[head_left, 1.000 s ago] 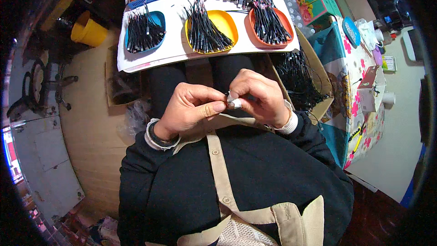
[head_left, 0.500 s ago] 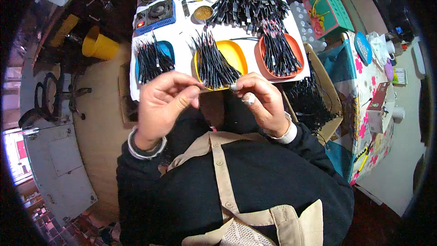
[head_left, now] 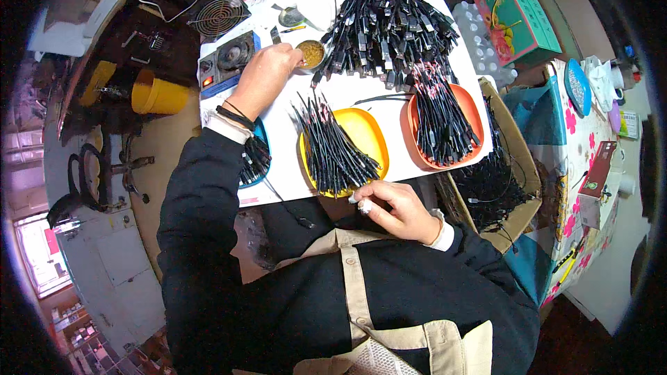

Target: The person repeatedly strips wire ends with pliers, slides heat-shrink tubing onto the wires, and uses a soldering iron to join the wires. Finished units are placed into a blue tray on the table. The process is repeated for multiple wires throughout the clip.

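My left hand [head_left: 267, 75] reaches over the table, fingers bent together at the rim of a small round tin [head_left: 312, 53] with yellow-brown contents. What those fingertips grip, if anything, is hidden. My right hand [head_left: 397, 212] is low at the table's front edge, thumb and forefinger pinched, white wraps on the fingertips. Anything in that pinch is too small to name. Just beyond it, a bundle of short black cables [head_left: 335, 146] lies across a yellow tray [head_left: 368, 132]. Below my left forearm, more black cables [head_left: 256, 158] lie in a blue tray [head_left: 261, 132], partly covered by my sleeve.
An orange tray [head_left: 476, 107] holds cables with reddish wire ends. Behind it spreads a large heap of black cables [head_left: 389, 28] with metal plugs. A blue-sided hotplate [head_left: 229, 62] stands at left. At right are a carton of cables [head_left: 531, 187] and a green box [head_left: 517, 17].
My left hand has moved from the yellow tray's front edge up to the tin. My right hand stays near that tray. The table appears lower in the picture.
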A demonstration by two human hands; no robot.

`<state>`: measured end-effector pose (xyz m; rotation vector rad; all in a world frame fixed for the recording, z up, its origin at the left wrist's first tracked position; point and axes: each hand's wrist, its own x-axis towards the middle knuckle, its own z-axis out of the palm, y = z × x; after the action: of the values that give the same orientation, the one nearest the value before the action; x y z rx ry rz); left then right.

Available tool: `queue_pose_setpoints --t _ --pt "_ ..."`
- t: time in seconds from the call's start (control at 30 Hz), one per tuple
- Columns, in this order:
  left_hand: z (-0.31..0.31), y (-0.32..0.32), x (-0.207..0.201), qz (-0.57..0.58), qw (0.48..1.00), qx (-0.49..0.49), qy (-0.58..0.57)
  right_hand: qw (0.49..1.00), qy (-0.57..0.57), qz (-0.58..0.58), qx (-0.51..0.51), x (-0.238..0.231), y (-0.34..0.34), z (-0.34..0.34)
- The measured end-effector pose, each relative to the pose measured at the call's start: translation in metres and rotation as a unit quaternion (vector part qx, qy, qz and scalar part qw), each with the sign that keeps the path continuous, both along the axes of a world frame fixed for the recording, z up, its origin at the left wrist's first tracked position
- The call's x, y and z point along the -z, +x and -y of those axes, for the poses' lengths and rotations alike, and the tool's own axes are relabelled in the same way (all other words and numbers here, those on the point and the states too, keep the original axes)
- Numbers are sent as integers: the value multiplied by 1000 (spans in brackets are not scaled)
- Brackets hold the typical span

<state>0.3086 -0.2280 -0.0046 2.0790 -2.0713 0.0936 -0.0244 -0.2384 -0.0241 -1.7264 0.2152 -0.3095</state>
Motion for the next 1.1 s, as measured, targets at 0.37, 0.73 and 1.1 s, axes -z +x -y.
queue_pose_setpoints --t 0.37,0.73,1.1 --pt "26 -2 6 70 996 -20 60 1000 -4 20 -18 13 8 10" --pt "31 -10 14 116 989 -37 78 999 -37 8 -24 17 6 10" --pt "-39 0 -41 -150 971 -92 -162 997 -67 31 -9 9 4 2"
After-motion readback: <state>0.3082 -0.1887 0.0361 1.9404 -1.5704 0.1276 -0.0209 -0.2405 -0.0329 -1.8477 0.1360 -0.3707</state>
